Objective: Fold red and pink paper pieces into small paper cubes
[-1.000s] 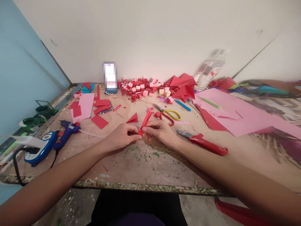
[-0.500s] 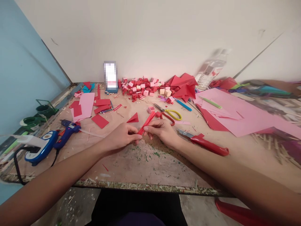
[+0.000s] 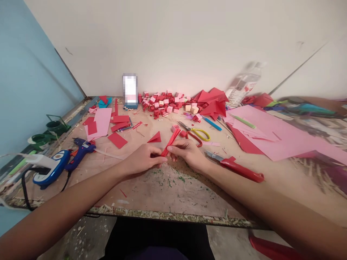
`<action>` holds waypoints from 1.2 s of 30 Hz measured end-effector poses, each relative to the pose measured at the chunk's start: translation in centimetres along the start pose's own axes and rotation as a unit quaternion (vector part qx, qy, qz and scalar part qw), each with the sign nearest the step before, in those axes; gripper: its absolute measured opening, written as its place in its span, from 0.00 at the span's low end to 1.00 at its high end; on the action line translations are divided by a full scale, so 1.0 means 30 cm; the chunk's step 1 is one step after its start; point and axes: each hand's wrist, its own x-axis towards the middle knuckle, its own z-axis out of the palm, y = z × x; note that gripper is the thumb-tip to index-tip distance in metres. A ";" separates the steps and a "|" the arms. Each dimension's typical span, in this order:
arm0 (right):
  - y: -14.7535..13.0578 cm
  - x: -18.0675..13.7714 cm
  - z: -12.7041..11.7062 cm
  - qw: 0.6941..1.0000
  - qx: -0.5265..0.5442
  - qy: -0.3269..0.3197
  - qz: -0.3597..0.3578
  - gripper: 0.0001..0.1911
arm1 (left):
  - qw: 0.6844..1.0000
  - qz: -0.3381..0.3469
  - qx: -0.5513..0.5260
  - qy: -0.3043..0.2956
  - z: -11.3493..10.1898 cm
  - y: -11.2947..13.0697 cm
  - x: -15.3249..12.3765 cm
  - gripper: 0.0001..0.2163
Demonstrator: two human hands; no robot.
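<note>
Both my hands meet at the middle of the wooden table [image 3: 168,191]. My left hand [image 3: 142,159] and my right hand [image 3: 187,151] pinch the near end of a folded red paper strip [image 3: 171,141] that slants up and away to the right. Fingers of both hands are closed on it. A small red paper triangle [image 3: 155,138] lies just behind my left hand. Beyond the strip's far end sit a small pink paper box [image 3: 175,127] and a small red one [image 3: 183,133].
Scissors with yellow and red handles [image 3: 196,134] and a red-handled utility knife [image 3: 235,168] lie right of my hands. A blue glue gun [image 3: 78,151] and power strip [image 3: 50,168] sit left. A pile of small paper boxes [image 3: 165,102], pink sheets [image 3: 273,133], a water bottle [image 3: 244,83].
The view has shifted slightly; my hands stay together on the red strip, whose far end has tipped a little more to the right as my fingers work it.
</note>
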 end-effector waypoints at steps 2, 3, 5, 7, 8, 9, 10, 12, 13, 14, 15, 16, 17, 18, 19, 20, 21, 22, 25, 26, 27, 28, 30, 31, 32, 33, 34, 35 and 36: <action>0.002 0.001 -0.003 1.000 0.005 0.006 0.002 0.17 | 1.000 0.005 0.001 0.006 -0.003 0.002 0.000 0.14; 0.002 0.001 -0.004 1.000 0.001 0.004 0.005 0.17 | 1.000 0.009 -0.004 0.015 -0.006 0.003 0.000 0.14; -0.002 0.001 -0.006 0.999 -0.025 -0.014 0.021 0.16 | 0.999 0.015 -0.015 0.050 -0.014 0.001 0.005 0.13; -0.008 0.000 -0.005 0.996 -0.067 -0.044 0.040 0.15 | 0.995 0.013 -0.040 0.094 -0.022 -0.004 0.011 0.12; -0.012 0.000 -0.003 0.993 -0.087 -0.060 0.048 0.14 | 0.992 0.011 -0.059 0.109 -0.026 -0.008 0.014 0.12; -0.015 -0.001 -0.001 0.991 -0.102 -0.073 0.051 0.13 | 0.990 0.008 -0.078 0.114 -0.029 -0.011 0.016 0.12; -0.018 -0.001 0.003 0.989 -0.115 -0.082 0.052 0.13 | 0.990 0.009 -0.091 0.107 -0.030 -0.015 0.017 0.13; -0.022 0.000 0.011 0.986 -0.135 -0.090 0.050 0.13 | 0.993 0.017 -0.085 0.075 -0.030 -0.019 0.016 0.13; -0.023 0.000 0.015 0.984 -0.142 -0.092 0.048 0.14 | 0.995 0.022 -0.076 0.061 -0.028 -0.019 0.015 0.12; -0.025 -0.001 0.019 0.984 -0.147 -0.093 0.045 0.15 | 0.996 0.025 -0.069 0.051 -0.026 -0.019 0.014 0.11; -0.026 -0.001 0.022 0.983 -0.152 -0.095 0.043 0.16 | 0.996 0.024 -0.068 0.047 -0.023 -0.018 0.014 0.10; -0.028 -0.002 0.026 0.982 -0.153 -0.098 0.041 0.16 | 0.996 0.019 -0.074 0.049 -0.019 -0.016 0.013 0.10; -0.030 -0.003 0.028 0.982 -0.152 -0.101 0.038 0.17 | 0.995 0.011 -0.081 0.056 -0.015 -0.014 0.013 0.10; -0.033 -0.005 0.030 0.982 -0.150 -0.105 0.035 0.17 | 0.994 0.003 -0.088 0.062 -0.011 -0.011 0.014 0.10; -0.035 -0.006 0.030 0.983 -0.146 -0.110 0.031 0.17 | 0.993 -0.004 -0.095 0.069 -0.007 -0.009 0.014 0.10; -0.038 -0.007 0.031 0.983 -0.143 -0.114 0.027 0.17 | 0.991 -0.010 -0.105 0.077 -0.004 -0.008 0.015 0.11; -0.041 -0.008 0.030 0.983 -0.141 -0.117 0.021 0.16 | 0.989 -0.015 -0.121 0.084 0.000 -0.008 0.015 0.12; -0.043 -0.009 0.030 0.983 -0.140 -0.116 0.016 0.16 | 0.986 -0.020 -0.142 0.090 0.003 -0.008 0.016 0.12; -0.048 -0.013 0.028 0.985 -0.141 -0.103 0.005 0.17 | 0.975 -0.026 -0.191 0.114 0.005 -0.015 0.019 0.13; -0.049 -0.015 0.027 0.985 -0.141 -0.101 0.005 0.17 | 0.973 -0.026 -0.195 0.124 0.002 -0.018 0.021 0.13; -0.049 -0.016 0.026 0.985 -0.142 -0.100 0.006 0.17 | 0.971 -0.023 -0.195 0.136 -0.003 -0.021 0.023 0.13; -0.049 -0.018 0.026 0.985 -0.143 -0.101 0.008 0.18 | 0.969 -0.020 -0.193 0.151 -0.011 -0.023 0.026 0.13; -0.048 -0.021 0.025 0.984 -0.145 -0.103 0.011 0.18 | 0.964 -0.011 -0.188 0.187 -0.032 -0.025 0.033 0.12; -0.046 -0.021 0.024 0.984 -0.144 -0.103 0.011 0.18 | 0.961 -0.007 -0.186 0.205 -0.044 -0.024 0.036 0.11; -0.045 -0.021 0.023 0.985 -0.141 -0.102 0.010 0.18 | 0.958 -0.003 -0.185 0.220 -0.055 -0.023 0.038 0.11; -0.044 -0.020 0.022 0.985 -0.138 -0.099 0.008 0.18 | 0.955 0.000 -0.185 0.233 -0.066 -0.020 0.040 0.10; -0.042 -0.018 0.020 0.986 -0.133 -0.096 0.006 0.17 | 0.952 0.003 -0.186 0.242 -0.075 -0.018 0.041 0.10; -0.039 -0.016 0.018 0.988 -0.128 -0.091 0.004 0.17 | 0.950 0.006 -0.188 0.250 -0.084 -0.016 0.042 0.11; -0.037 -0.013 0.015 0.989 -0.122 -0.084 0.004 0.16 | 0.948 0.009 -0.190 0.256 -0.090 -0.014 0.042 0.11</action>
